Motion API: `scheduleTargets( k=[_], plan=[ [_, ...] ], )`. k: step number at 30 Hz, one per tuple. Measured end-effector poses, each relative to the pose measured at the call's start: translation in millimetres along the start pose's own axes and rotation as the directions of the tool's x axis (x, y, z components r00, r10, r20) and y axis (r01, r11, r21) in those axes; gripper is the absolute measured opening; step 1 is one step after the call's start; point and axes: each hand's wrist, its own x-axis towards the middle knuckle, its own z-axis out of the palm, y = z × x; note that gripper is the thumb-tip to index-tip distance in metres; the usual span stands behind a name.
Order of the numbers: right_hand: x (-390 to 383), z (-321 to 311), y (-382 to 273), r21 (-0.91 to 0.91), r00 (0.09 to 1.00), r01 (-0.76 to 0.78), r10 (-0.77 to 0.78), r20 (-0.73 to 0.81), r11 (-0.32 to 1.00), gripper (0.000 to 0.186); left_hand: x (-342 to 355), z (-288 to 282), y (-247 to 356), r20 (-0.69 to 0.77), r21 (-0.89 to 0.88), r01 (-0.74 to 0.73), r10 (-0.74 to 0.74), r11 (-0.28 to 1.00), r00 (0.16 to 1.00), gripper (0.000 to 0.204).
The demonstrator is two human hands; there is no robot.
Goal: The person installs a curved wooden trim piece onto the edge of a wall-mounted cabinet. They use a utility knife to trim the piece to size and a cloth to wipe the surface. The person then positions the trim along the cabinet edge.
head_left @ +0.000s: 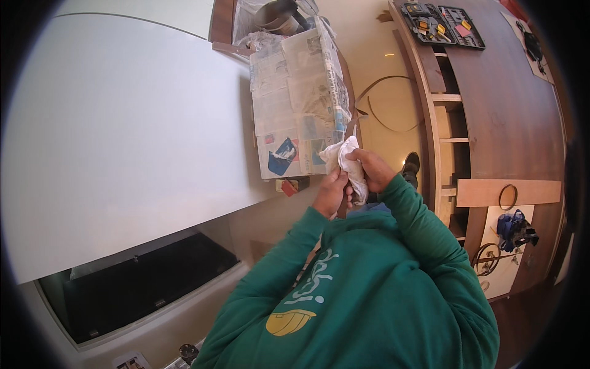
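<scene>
The white cloth (337, 152) is bunched up in front of my chest, btwn both hands, w/ loose folds poking out past the fingers on the far side & a tail hanging below my R palm. My R hand (375, 170) pinches it from the right, thumb on top; my L hand (332, 192) is closed on its near-left side, w/ some fingertips hidden, so can't tell exactly what they press on. A brown strip (351, 128) shows just beyond the cloth; can't tell if it runs thru the folds. To do this well, I'd say: L grip steady, R pinch firm but light, cloth doubled under the thumb, even pressure, loose ends tucked in so nothing snags. If the strip is inside, prob best to go along its length, not across, b/c thin stuff could kink. Beyond & left of my hands is the paper-covered surface (270, 92) w/ a blue packet (281, 161) on its near end; keep elbows clear of that. Farther off, beyond my R hand, an open tool case (430, 26).
</scene>
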Motion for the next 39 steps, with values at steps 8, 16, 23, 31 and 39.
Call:
scheduleTargets(
  k=[8, 16, 23, 31, 39],
  plan=[
    [19.1, -7.3, 18.0, -0.202, 0.943, 0.247, -0.283, -0.173, 0.948, 0.025, 1.5, 22.6, -0.1, -0.082, -0.098, 0.049, -0.057, 0.994, 0.995, 0.018],
    [15.8, -16.3, 1.0, -0.134, 0.996, -0.030, 0.018, -0.087, 0.991, 0.025, 10.8, 21.1, -13.3, -0.019, -0.368, 0.098, -0.112, 0.925, 0.993, 0.010],
    [67.2, -44.9, 39.7, -0.377, 0.797, 0.421, -0.535, -0.281, 0.825, 0.020, 24.8, 10.7, 0.0, -0.049, -0.235, 0.270, -0.289, 0.934, 0.956, 0.009],
    [109.1, -99.2, 11.4, -0.620, 0.606, 0.378, -0.690, -0.396, 0.688, 0.022, 3.7, 15.0, 17.8, 0.013, -0.156, 0.372, -0.375, 0.915, 0.927, 0.021],
    [130.1, -175.8, -30.9, -0.803, 0.486, 0.037, -0.712, -0.506, 0.595, 0.033, -117.1, 9.5, 51.5, 0.062, -0.180, 0.604, -0.604, 0.776, 0.795, 0.027]
  ],
)
